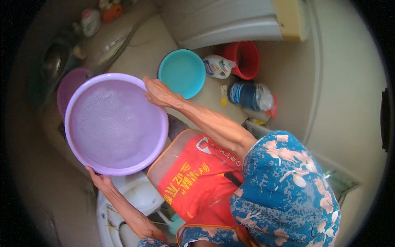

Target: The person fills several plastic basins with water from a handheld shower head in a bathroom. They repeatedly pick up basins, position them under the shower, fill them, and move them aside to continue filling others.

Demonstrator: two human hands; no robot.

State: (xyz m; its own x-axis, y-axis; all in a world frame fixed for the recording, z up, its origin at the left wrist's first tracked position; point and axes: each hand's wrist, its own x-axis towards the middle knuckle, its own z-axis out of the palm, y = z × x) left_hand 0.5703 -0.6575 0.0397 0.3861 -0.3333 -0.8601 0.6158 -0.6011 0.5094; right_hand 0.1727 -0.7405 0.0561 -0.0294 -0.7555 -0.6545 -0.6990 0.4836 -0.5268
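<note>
A large purple basin [119, 123] with foamy water in it is held up at the left of the head view. My right hand [159, 93] grips its upper right rim, the fingers curled over the edge. At the lower edge of the basin, my left hand [100, 179] supports the rim, with its other fingers partly hidden underneath. Below the basin shows a white toilet [142, 195], partly covered by my left arm. My red apron [205, 168] and blue flowered sleeve [288, 181] fill the lower right.
Behind the held basin, a second purple basin [69, 88] partly shows. On the floor are a teal basin [182, 74], a white bottle [218, 66], a red bucket [250, 61] and a large blue plastic jug [247, 96]. A white appliance [230, 24] stands at the top.
</note>
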